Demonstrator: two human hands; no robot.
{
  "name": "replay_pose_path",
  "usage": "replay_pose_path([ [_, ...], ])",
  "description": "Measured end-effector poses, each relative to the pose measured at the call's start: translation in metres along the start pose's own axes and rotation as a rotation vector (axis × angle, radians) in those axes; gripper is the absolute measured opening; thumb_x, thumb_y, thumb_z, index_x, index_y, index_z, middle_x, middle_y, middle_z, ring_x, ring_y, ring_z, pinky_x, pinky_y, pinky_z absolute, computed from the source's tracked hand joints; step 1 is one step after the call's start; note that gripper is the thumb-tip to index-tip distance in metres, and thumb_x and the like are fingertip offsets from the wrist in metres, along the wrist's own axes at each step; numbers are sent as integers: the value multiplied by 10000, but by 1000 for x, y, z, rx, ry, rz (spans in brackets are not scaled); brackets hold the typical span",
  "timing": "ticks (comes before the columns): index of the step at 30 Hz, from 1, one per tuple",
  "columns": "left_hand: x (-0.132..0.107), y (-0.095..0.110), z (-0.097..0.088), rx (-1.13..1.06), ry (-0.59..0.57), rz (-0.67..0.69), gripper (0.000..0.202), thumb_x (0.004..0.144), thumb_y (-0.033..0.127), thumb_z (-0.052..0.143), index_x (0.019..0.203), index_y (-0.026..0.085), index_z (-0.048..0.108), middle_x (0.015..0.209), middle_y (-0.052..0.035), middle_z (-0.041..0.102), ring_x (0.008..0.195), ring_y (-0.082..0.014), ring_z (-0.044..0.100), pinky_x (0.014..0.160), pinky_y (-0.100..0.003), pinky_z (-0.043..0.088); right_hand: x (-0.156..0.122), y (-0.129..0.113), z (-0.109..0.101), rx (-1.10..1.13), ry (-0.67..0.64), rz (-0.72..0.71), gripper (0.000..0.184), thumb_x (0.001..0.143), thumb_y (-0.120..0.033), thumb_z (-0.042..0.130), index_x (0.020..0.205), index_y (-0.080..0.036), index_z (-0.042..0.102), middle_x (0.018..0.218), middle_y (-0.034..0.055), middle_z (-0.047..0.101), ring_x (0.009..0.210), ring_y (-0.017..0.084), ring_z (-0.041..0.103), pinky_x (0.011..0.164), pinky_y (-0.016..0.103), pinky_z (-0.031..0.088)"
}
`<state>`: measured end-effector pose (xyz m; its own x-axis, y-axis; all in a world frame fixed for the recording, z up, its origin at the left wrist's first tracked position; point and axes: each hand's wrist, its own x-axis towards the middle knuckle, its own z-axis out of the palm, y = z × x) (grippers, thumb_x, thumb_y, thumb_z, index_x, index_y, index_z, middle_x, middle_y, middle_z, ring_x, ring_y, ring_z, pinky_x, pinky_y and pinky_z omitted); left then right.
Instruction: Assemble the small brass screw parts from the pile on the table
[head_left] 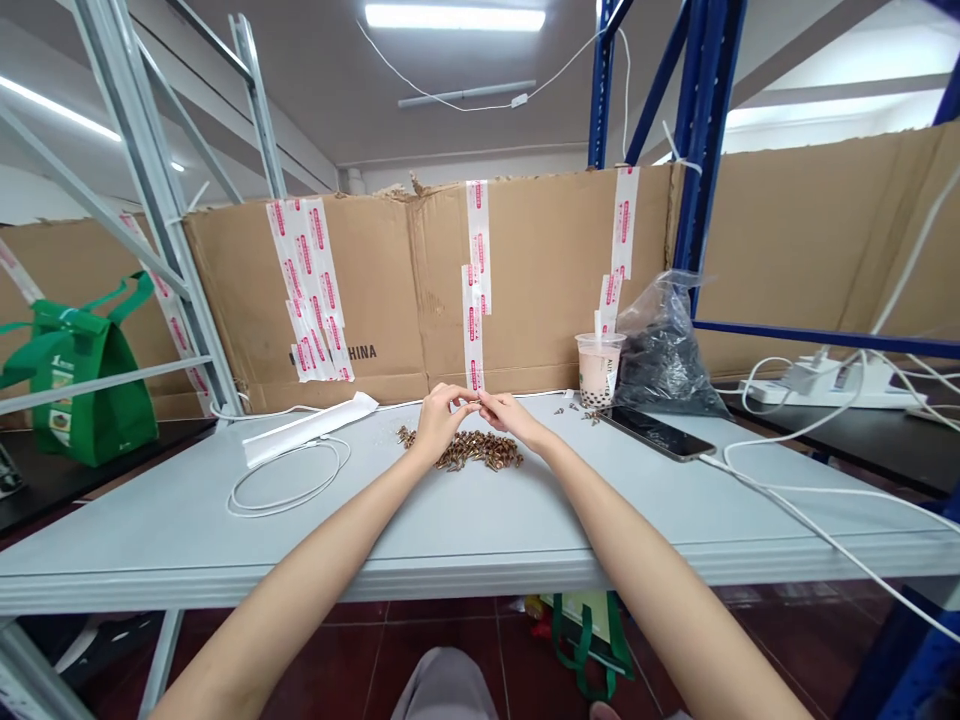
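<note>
Gray benchtop (187,530) below, left hand (441,422) and right hand (514,420) pinch one screw (478,402), axis unclear.

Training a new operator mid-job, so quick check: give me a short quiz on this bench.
1. True or false: the phone lies to the right of the pile of screws.
2. Which is nearer the coiled white cable: the left hand or the right hand?
3. Fill in the blank: a clear cup of ____ stands behind the phone.

Key: 1 true; 2 left hand; 3 bubble tea.
</note>
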<state>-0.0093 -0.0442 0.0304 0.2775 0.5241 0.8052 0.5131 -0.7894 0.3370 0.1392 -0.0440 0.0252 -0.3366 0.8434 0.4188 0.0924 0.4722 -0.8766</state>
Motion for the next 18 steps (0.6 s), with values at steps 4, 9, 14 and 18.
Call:
replay_pose_path([
  [4, 0, -1, 1, -2, -11, 6, 148, 739, 311, 575, 788, 188, 641, 769, -15, 631, 690, -138, 464, 650, -264, 372, 1, 3, 0, -6, 15, -7, 507, 759, -593, 344, 503, -158, 389, 441, -55, 266, 400, 51, 206, 400, 215, 148],
  [9, 0, -3, 3, 17, 9, -39, 153, 741, 310, 571, 797, 186, 641, 755, -17, 625, 675, -134, 460, 631, -260, 368, 5, 11, -1, -55, 70, -70, 437, 735, -574, 413, 617, -154, 446, 527, -41, 348, 451, 60, 283, 415, 196, 201],
  [14, -3, -3, 6, 5, -14, -37, 151, 736, 315, 576, 781, 187, 641, 751, -16, 621, 679, -134, 461, 635, -262, 372, 5, 15, -5, -108, 39, -79, 472, 745, -582, 382, 555, -151, 421, 512, -35, 337, 449, 61, 266, 423, 204, 190],
  [18, -4, -6, 8, 21, -12, -47, 119, 726, 286, 589, 768, 191, 646, 735, -12, 620, 667, -135, 459, 631, -263, 367, 3, 16, -6, -143, 14, -63, 497, 754, -586, 358, 505, -156, 390, 476, -34, 326, 429, 61, 246, 427, 214, 183],
])
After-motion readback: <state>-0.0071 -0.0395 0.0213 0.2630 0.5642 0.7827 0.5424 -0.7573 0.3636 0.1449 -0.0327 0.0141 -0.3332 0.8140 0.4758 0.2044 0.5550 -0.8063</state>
